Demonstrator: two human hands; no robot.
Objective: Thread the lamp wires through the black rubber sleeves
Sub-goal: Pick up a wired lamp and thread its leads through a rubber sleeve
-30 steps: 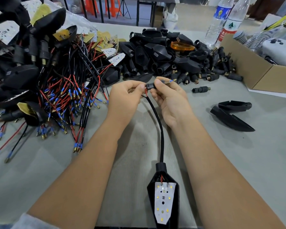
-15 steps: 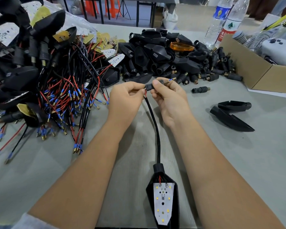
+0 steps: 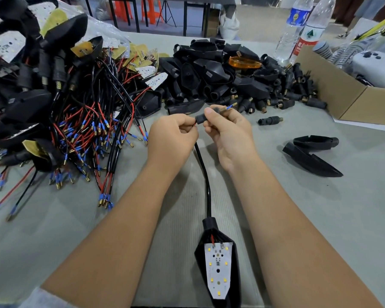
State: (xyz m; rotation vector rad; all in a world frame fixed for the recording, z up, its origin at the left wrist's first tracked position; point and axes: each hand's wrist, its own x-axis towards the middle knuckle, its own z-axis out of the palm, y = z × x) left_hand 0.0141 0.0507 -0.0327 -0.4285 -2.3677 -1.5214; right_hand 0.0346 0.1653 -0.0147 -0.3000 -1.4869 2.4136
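Mid-table, above the lamp point(image 3: 218, 263): more blue wire tip point(image 3: 229, 106) out of the rubber sleeve point(image 3: 201, 118) than a second ago — threading nearly through. Right hand point(image 3: 228, 134) fingers gripping sleeve, left hand point(image 3: 172, 138) fingers pinching red wire.

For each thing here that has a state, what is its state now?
left hand: pinches the red wire at the sleeve's mouth
right hand: grips the rubber sleeve
rubber sleeve: held off the table, blue wire tip out its far end
lamp housing: lying open, LED board exposed
cardboard box: open
loose sleeve: lying alone, unthreaded
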